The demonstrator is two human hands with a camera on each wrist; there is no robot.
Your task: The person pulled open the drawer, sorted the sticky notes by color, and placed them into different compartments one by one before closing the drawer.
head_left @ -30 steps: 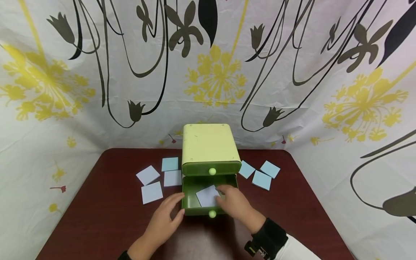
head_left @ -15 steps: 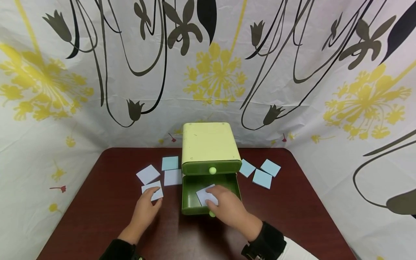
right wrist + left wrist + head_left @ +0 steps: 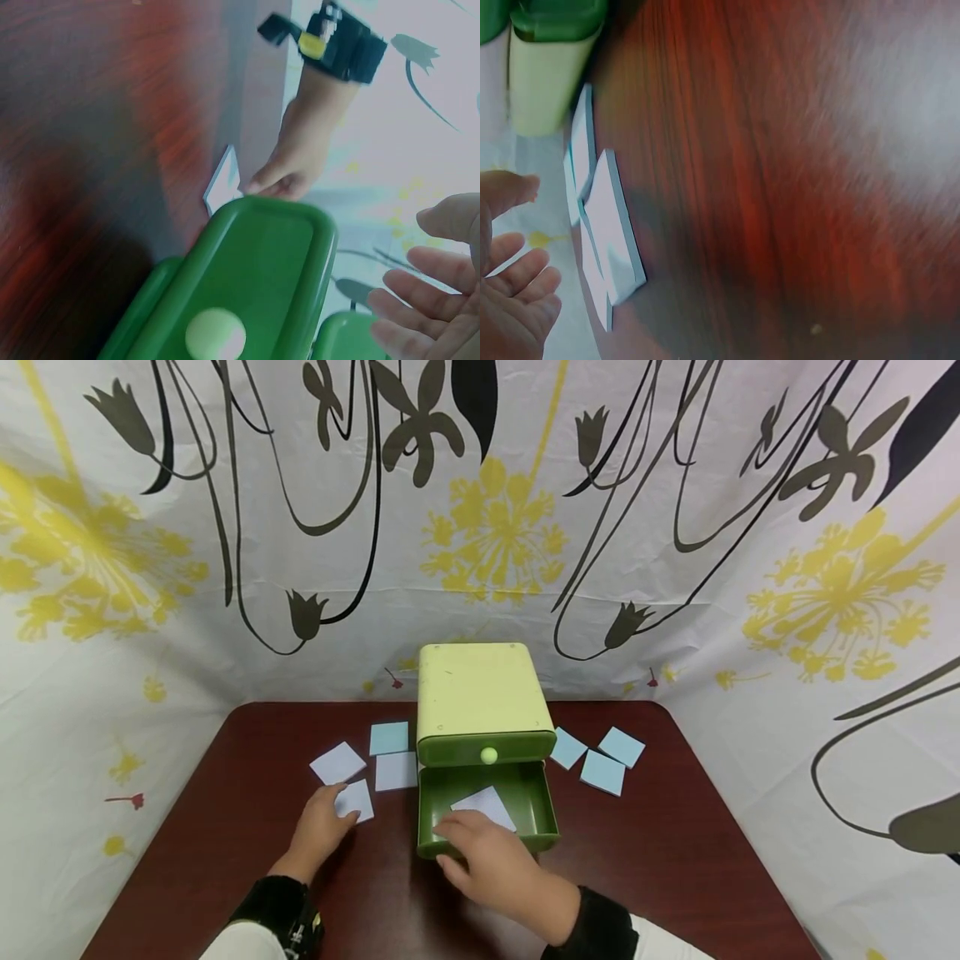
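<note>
In the head view, my left hand (image 3: pixel 318 827) reaches over a pale lilac pad of square notes (image 3: pixel 357 802), thumb and fingertips right at its edges. The left wrist view shows that hand's fingers (image 3: pixel 525 281) spread and loosely bent, near the white pads (image 3: pixel 615 240). My right hand (image 3: pixel 491 868) hangs over the front of the pulled-out green drawer (image 3: pixel 536 802), hiding its knob. Inside the drawer, behind that hand, lies another lilac note pad (image 3: pixel 487 804). The right wrist view shows the right fingers (image 3: pixel 424 292) apart with nothing between them, beside the drawer front (image 3: pixel 262 262).
The drawer belongs to a small cream-topped cabinet (image 3: pixel 483 685) with a shut upper drawer (image 3: pixel 450 750). Left of it lie a lilac pad (image 3: pixel 337 763), another lilac pad (image 3: pixel 395 772) and a blue pad (image 3: pixel 388 737). Three blue pads (image 3: pixel 602 772) lie to its right. A patterned cloth stands behind.
My left hand has moved from the drawer's left side to the front-left pad. My right hand has left the pad in the drawer and shifted left and toward me over the drawer front.
</note>
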